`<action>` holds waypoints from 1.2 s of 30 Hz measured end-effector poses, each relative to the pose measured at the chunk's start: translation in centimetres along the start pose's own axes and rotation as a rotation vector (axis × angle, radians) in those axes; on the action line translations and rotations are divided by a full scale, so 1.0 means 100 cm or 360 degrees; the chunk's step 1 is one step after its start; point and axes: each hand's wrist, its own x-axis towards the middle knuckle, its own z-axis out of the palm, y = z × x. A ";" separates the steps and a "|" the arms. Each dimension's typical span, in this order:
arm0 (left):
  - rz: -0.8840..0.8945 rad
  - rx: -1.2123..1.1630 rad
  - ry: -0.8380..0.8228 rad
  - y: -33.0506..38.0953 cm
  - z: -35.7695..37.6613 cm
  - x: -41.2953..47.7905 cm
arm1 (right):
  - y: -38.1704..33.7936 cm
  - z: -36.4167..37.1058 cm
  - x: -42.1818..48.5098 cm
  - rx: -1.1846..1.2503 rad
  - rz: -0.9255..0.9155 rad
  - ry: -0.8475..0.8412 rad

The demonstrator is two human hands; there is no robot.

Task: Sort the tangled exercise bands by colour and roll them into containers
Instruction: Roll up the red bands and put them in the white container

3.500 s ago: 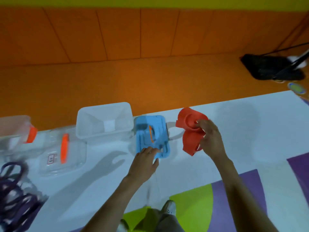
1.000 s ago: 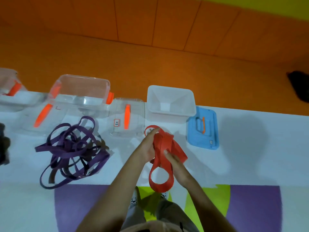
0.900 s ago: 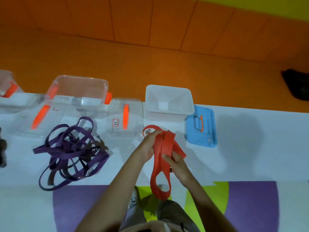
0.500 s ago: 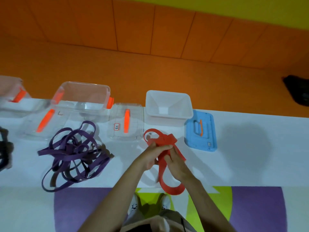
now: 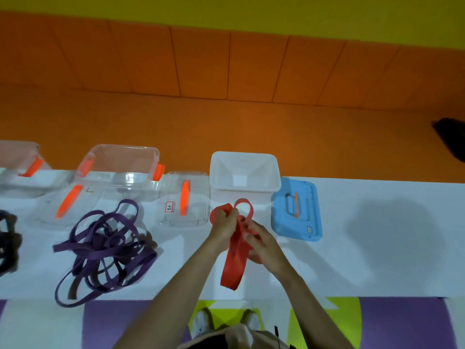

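Both hands grasp the red band (image 5: pixel 235 263) above the white table (image 5: pixel 377 248); the left hand (image 5: pixel 224 224) has its fingers curled round the bunched upper folds, and the right hand (image 5: pixel 261 241), just beside it at four o'clock, pinches the strip between thumb and fingers; one small loop of the band stands up at twelve o'clock of the hands, and a longer loop hangs down at six o'clock; whether that loop touches the table cannot be told. At twelve o'clock of the hands sits an open white tub (image 5: pixel 241 193), near the small loop; a blue lid (image 5: pixel 305 222) lies flat at two o'clock, just beside the tub; a clear lid (image 5: pixel 196 197) with an orange handle lies at ten o'clock; beyond it stands a clear container (image 5: pixel 120 162). A tangle of purple bands (image 5: pixel 105 245) lies at nine o'clock, well apart from the hands; a dark tangle (image 5: pixel 7 240) shows at the frame's nine o'clock edge.
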 end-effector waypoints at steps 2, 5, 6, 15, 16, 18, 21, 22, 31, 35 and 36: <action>-0.0159 -0.0417 -0.0013 0.012 -0.001 0.007 | -0.006 -0.010 -0.004 0.0096 0.0095 0.0036; -0.0399 -0.0764 -0.0068 0.027 -0.005 0.007 | -0.005 -0.026 -0.007 0.0120 0.0140 -0.0149; -0.0409 -0.0826 -0.0099 0.028 -0.005 0.009 | -0.006 -0.028 -0.007 0.0060 0.0125 -0.0174; -0.0418 -0.0646 -0.0118 0.022 -0.001 0.031 | -0.017 -0.053 0.006 0.0130 0.0076 -0.0110; -0.0419 -0.0497 -0.0121 0.019 -0.002 0.032 | -0.025 -0.055 0.007 0.0193 0.0088 -0.0080; -0.0406 -0.0142 -0.0150 0.013 -0.007 0.031 | -0.041 -0.058 0.012 0.0297 0.0087 -0.0011; -0.0185 0.0962 -0.0023 0.007 -0.019 0.027 | -0.058 -0.062 0.021 0.0372 0.0066 0.0024; 0.0008 0.1508 0.0051 0.004 -0.024 0.028 | -0.063 -0.062 0.023 0.0392 0.0066 0.0019; 0.1269 0.1333 -0.0662 0.031 -0.017 -0.004 | -0.088 -0.055 0.043 0.0765 0.0237 -0.0133; 0.1087 0.1096 -0.0624 0.026 -0.018 0.016 | -0.085 -0.058 0.048 0.0923 0.0381 -0.0294; 0.0978 0.1075 -0.0611 0.026 -0.020 0.018 | -0.083 -0.061 0.049 0.0870 0.0404 -0.0378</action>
